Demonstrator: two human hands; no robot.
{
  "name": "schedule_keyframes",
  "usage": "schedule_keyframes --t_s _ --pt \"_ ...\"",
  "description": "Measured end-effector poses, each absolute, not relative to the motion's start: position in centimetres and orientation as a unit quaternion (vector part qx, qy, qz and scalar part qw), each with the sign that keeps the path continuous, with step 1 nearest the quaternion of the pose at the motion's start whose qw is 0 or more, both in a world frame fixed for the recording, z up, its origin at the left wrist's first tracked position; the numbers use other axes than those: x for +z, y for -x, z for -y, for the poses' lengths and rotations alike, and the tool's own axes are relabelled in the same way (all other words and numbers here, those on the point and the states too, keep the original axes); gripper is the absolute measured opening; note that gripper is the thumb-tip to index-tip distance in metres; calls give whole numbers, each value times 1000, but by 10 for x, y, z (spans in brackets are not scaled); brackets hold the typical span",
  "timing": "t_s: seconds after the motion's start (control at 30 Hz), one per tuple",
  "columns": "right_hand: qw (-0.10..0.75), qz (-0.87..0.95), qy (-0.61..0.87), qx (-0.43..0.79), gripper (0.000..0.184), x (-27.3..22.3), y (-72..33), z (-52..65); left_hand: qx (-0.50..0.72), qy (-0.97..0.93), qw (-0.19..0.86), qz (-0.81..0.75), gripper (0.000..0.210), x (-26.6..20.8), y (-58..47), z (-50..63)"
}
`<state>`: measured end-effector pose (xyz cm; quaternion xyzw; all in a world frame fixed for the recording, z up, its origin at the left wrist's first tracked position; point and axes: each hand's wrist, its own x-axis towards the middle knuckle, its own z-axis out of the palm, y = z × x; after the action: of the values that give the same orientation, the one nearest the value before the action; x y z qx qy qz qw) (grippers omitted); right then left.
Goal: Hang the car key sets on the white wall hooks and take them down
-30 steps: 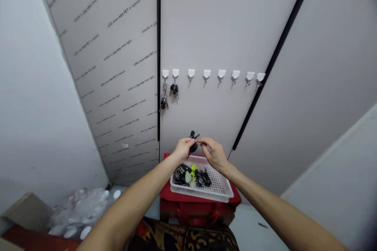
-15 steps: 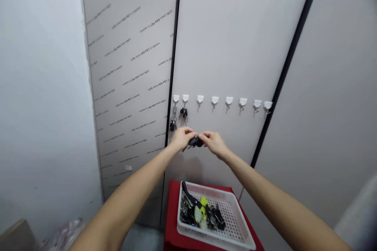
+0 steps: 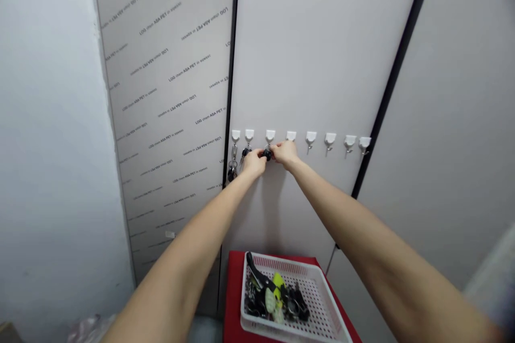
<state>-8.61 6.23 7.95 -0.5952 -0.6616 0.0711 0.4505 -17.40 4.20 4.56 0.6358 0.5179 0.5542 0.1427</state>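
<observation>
Both my hands meet at the third white hook (image 3: 270, 134) from the left, on the pale cabinet door. Between them is a bunch of keys (image 3: 266, 155) with black heads, just under that hook. My left hand (image 3: 254, 163) pinches it from the left, and my right hand (image 3: 285, 153) pinches it from the right, partly covering the fourth hook (image 3: 291, 135). Whether the ring is on the hook cannot be made out. Another key bunch (image 3: 245, 152) hangs on the second hook, partly behind my left hand. Keys on a ring (image 3: 232, 172) hang from the first hook.
Several more white hooks (image 3: 330, 140) continue to the right. Below, a white plastic basket (image 3: 328, 300) holds keys, yellow-green items and a black-handled tool (image 3: 257, 274). It stands on a red surface (image 3: 235, 289). Dark vertical handles (image 3: 394, 80) edge the door.
Both hands have moved up with the bunch of keys, from below the row of hooks to the third hook. The view has shifted slightly.
</observation>
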Motion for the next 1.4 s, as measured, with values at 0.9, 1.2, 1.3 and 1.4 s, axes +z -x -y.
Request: schedule_keyframes --t_s 0.9,1.2,1.3,1.4 --pt "57 798 583 140 14 -177 -17 67 316 -694 283 -581 29 -148 146 60" --pt "271 660 551 433 9 -126 -14 53 313 -726 317 -524 26 -157 133 63" --pt "324 601 520 514 7 -104 -11 54 357 -726 353 -469 26 -155 125 61" --pt "359 574 495 544 8 -91 -8 54 405 -703 376 -448 27 -149 120 59"
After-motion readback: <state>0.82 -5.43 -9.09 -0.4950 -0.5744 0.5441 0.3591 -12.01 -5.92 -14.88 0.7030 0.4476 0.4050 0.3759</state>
